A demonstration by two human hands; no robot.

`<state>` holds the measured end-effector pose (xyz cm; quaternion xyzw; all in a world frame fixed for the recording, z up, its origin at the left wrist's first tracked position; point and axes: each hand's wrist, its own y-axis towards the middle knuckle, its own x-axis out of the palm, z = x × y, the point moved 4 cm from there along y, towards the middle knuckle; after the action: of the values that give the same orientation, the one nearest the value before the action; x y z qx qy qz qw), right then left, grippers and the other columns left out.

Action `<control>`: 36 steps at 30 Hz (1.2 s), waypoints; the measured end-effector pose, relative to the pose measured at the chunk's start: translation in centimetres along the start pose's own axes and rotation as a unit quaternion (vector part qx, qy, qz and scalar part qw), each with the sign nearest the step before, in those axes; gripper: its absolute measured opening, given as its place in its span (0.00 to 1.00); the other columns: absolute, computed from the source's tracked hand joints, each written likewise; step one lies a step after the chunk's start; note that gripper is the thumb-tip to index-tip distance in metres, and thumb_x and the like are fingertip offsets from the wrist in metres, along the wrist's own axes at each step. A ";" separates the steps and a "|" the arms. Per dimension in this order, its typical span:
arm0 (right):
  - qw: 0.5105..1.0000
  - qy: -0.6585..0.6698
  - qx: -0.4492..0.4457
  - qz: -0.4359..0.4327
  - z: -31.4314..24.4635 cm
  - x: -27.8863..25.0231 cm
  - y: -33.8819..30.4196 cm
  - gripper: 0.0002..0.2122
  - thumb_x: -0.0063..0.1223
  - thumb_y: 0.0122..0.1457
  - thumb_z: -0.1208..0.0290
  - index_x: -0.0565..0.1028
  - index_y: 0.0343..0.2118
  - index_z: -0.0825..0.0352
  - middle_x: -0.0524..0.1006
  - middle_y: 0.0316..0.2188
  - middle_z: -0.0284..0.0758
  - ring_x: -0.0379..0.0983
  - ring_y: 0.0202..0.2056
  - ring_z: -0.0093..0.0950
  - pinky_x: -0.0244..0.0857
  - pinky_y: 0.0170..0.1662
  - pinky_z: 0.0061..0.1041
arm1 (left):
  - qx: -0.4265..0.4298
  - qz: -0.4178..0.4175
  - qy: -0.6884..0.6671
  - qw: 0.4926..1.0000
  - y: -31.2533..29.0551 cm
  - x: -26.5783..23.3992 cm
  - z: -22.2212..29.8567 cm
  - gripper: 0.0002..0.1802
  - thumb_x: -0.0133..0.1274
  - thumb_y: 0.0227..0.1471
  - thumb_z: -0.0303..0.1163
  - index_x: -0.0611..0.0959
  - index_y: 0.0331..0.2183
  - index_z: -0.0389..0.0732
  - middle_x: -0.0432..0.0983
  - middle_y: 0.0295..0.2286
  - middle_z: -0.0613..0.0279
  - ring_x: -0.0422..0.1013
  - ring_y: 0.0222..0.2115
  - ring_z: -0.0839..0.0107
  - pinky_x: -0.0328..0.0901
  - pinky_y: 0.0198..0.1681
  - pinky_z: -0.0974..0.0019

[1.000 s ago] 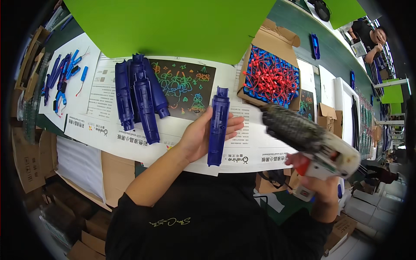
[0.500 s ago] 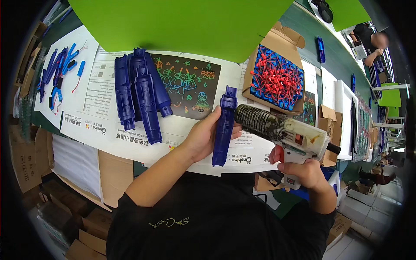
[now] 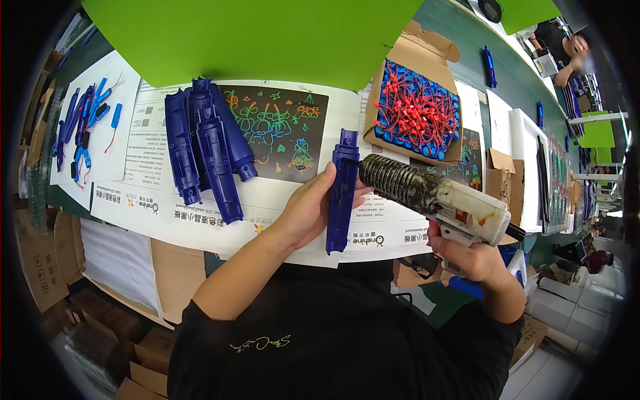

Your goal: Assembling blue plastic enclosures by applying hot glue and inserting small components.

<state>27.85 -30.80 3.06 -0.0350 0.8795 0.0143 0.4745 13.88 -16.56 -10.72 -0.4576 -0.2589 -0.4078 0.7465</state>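
Note:
My left hand (image 3: 305, 215) is closed around a dark blue plastic half-shell (image 3: 341, 207), held upright over the table, its hollow side with ribs and slots showing. In my right hand (image 3: 475, 261) is a worn, stained white hot glue gun (image 3: 470, 210), my fingers wrapped around its grip by the trigger. Its dark, coil-wrapped nozzle points left and meets the upper right edge of the half-shell; I cannot tell whether it touches. Several more blue half-shells (image 3: 220, 167) lie in a bunch to the left.
An open cardboard box (image 3: 373, 130) full of blue cylinders with red wires stands at right. Blue cells and wired parts (image 3: 115, 117) lie at far left. Printed white sheets (image 3: 133, 207) cover the table. A green panel (image 3: 253, 40) rises behind. Another person (image 3: 567, 53) is at upper right.
The glue gun has turned a little in my right hand, so its grip shows less, and its nozzle sits slightly higher along the half-shell. My whole view has shifted slightly.

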 end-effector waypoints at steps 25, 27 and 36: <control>0.940 0.199 0.254 -0.109 -1.0 -0.5 -0.6 0.07 0.55 0.44 0.77 0.77 0.28 0.68 0.75 0.34 0.40 0.72 0.37 0.36 0.67 0.41 0.33 | 0.057 -0.070 0.038 0.995 0.5 0.2 0.3 0.30 0.24 0.61 0.49 0.65 0.49 0.33 0.63 0.50 0.44 0.60 0.53 0.59 0.54 0.57 0.57; 0.928 0.223 0.285 -0.085 -0.6 -0.5 -0.6 0.07 0.56 0.43 0.77 0.77 0.29 0.68 0.75 0.33 0.38 0.72 0.36 0.35 0.67 0.40 0.31 | 0.052 -0.069 0.035 0.996 0.4 0.1 0.1 0.29 0.26 0.61 0.49 0.65 0.49 0.33 0.64 0.49 0.46 0.60 0.53 0.61 0.55 0.56 0.57; 0.876 0.325 0.356 0.030 1.1 -1.0 0.3 0.11 0.54 0.45 0.77 0.74 0.35 0.68 0.75 0.28 0.33 0.71 0.30 0.20 0.66 0.33 0.22 | 0.016 -0.023 0.024 0.999 0.0 0.2 0.1 0.32 0.31 0.60 0.48 0.61 0.49 0.26 0.62 0.47 0.38 0.63 0.50 0.54 0.58 0.56 0.59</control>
<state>29.31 -30.42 3.23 0.1598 0.9304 -0.2978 0.1416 13.95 -16.60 -10.51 -0.4294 -0.2578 -0.4312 0.7505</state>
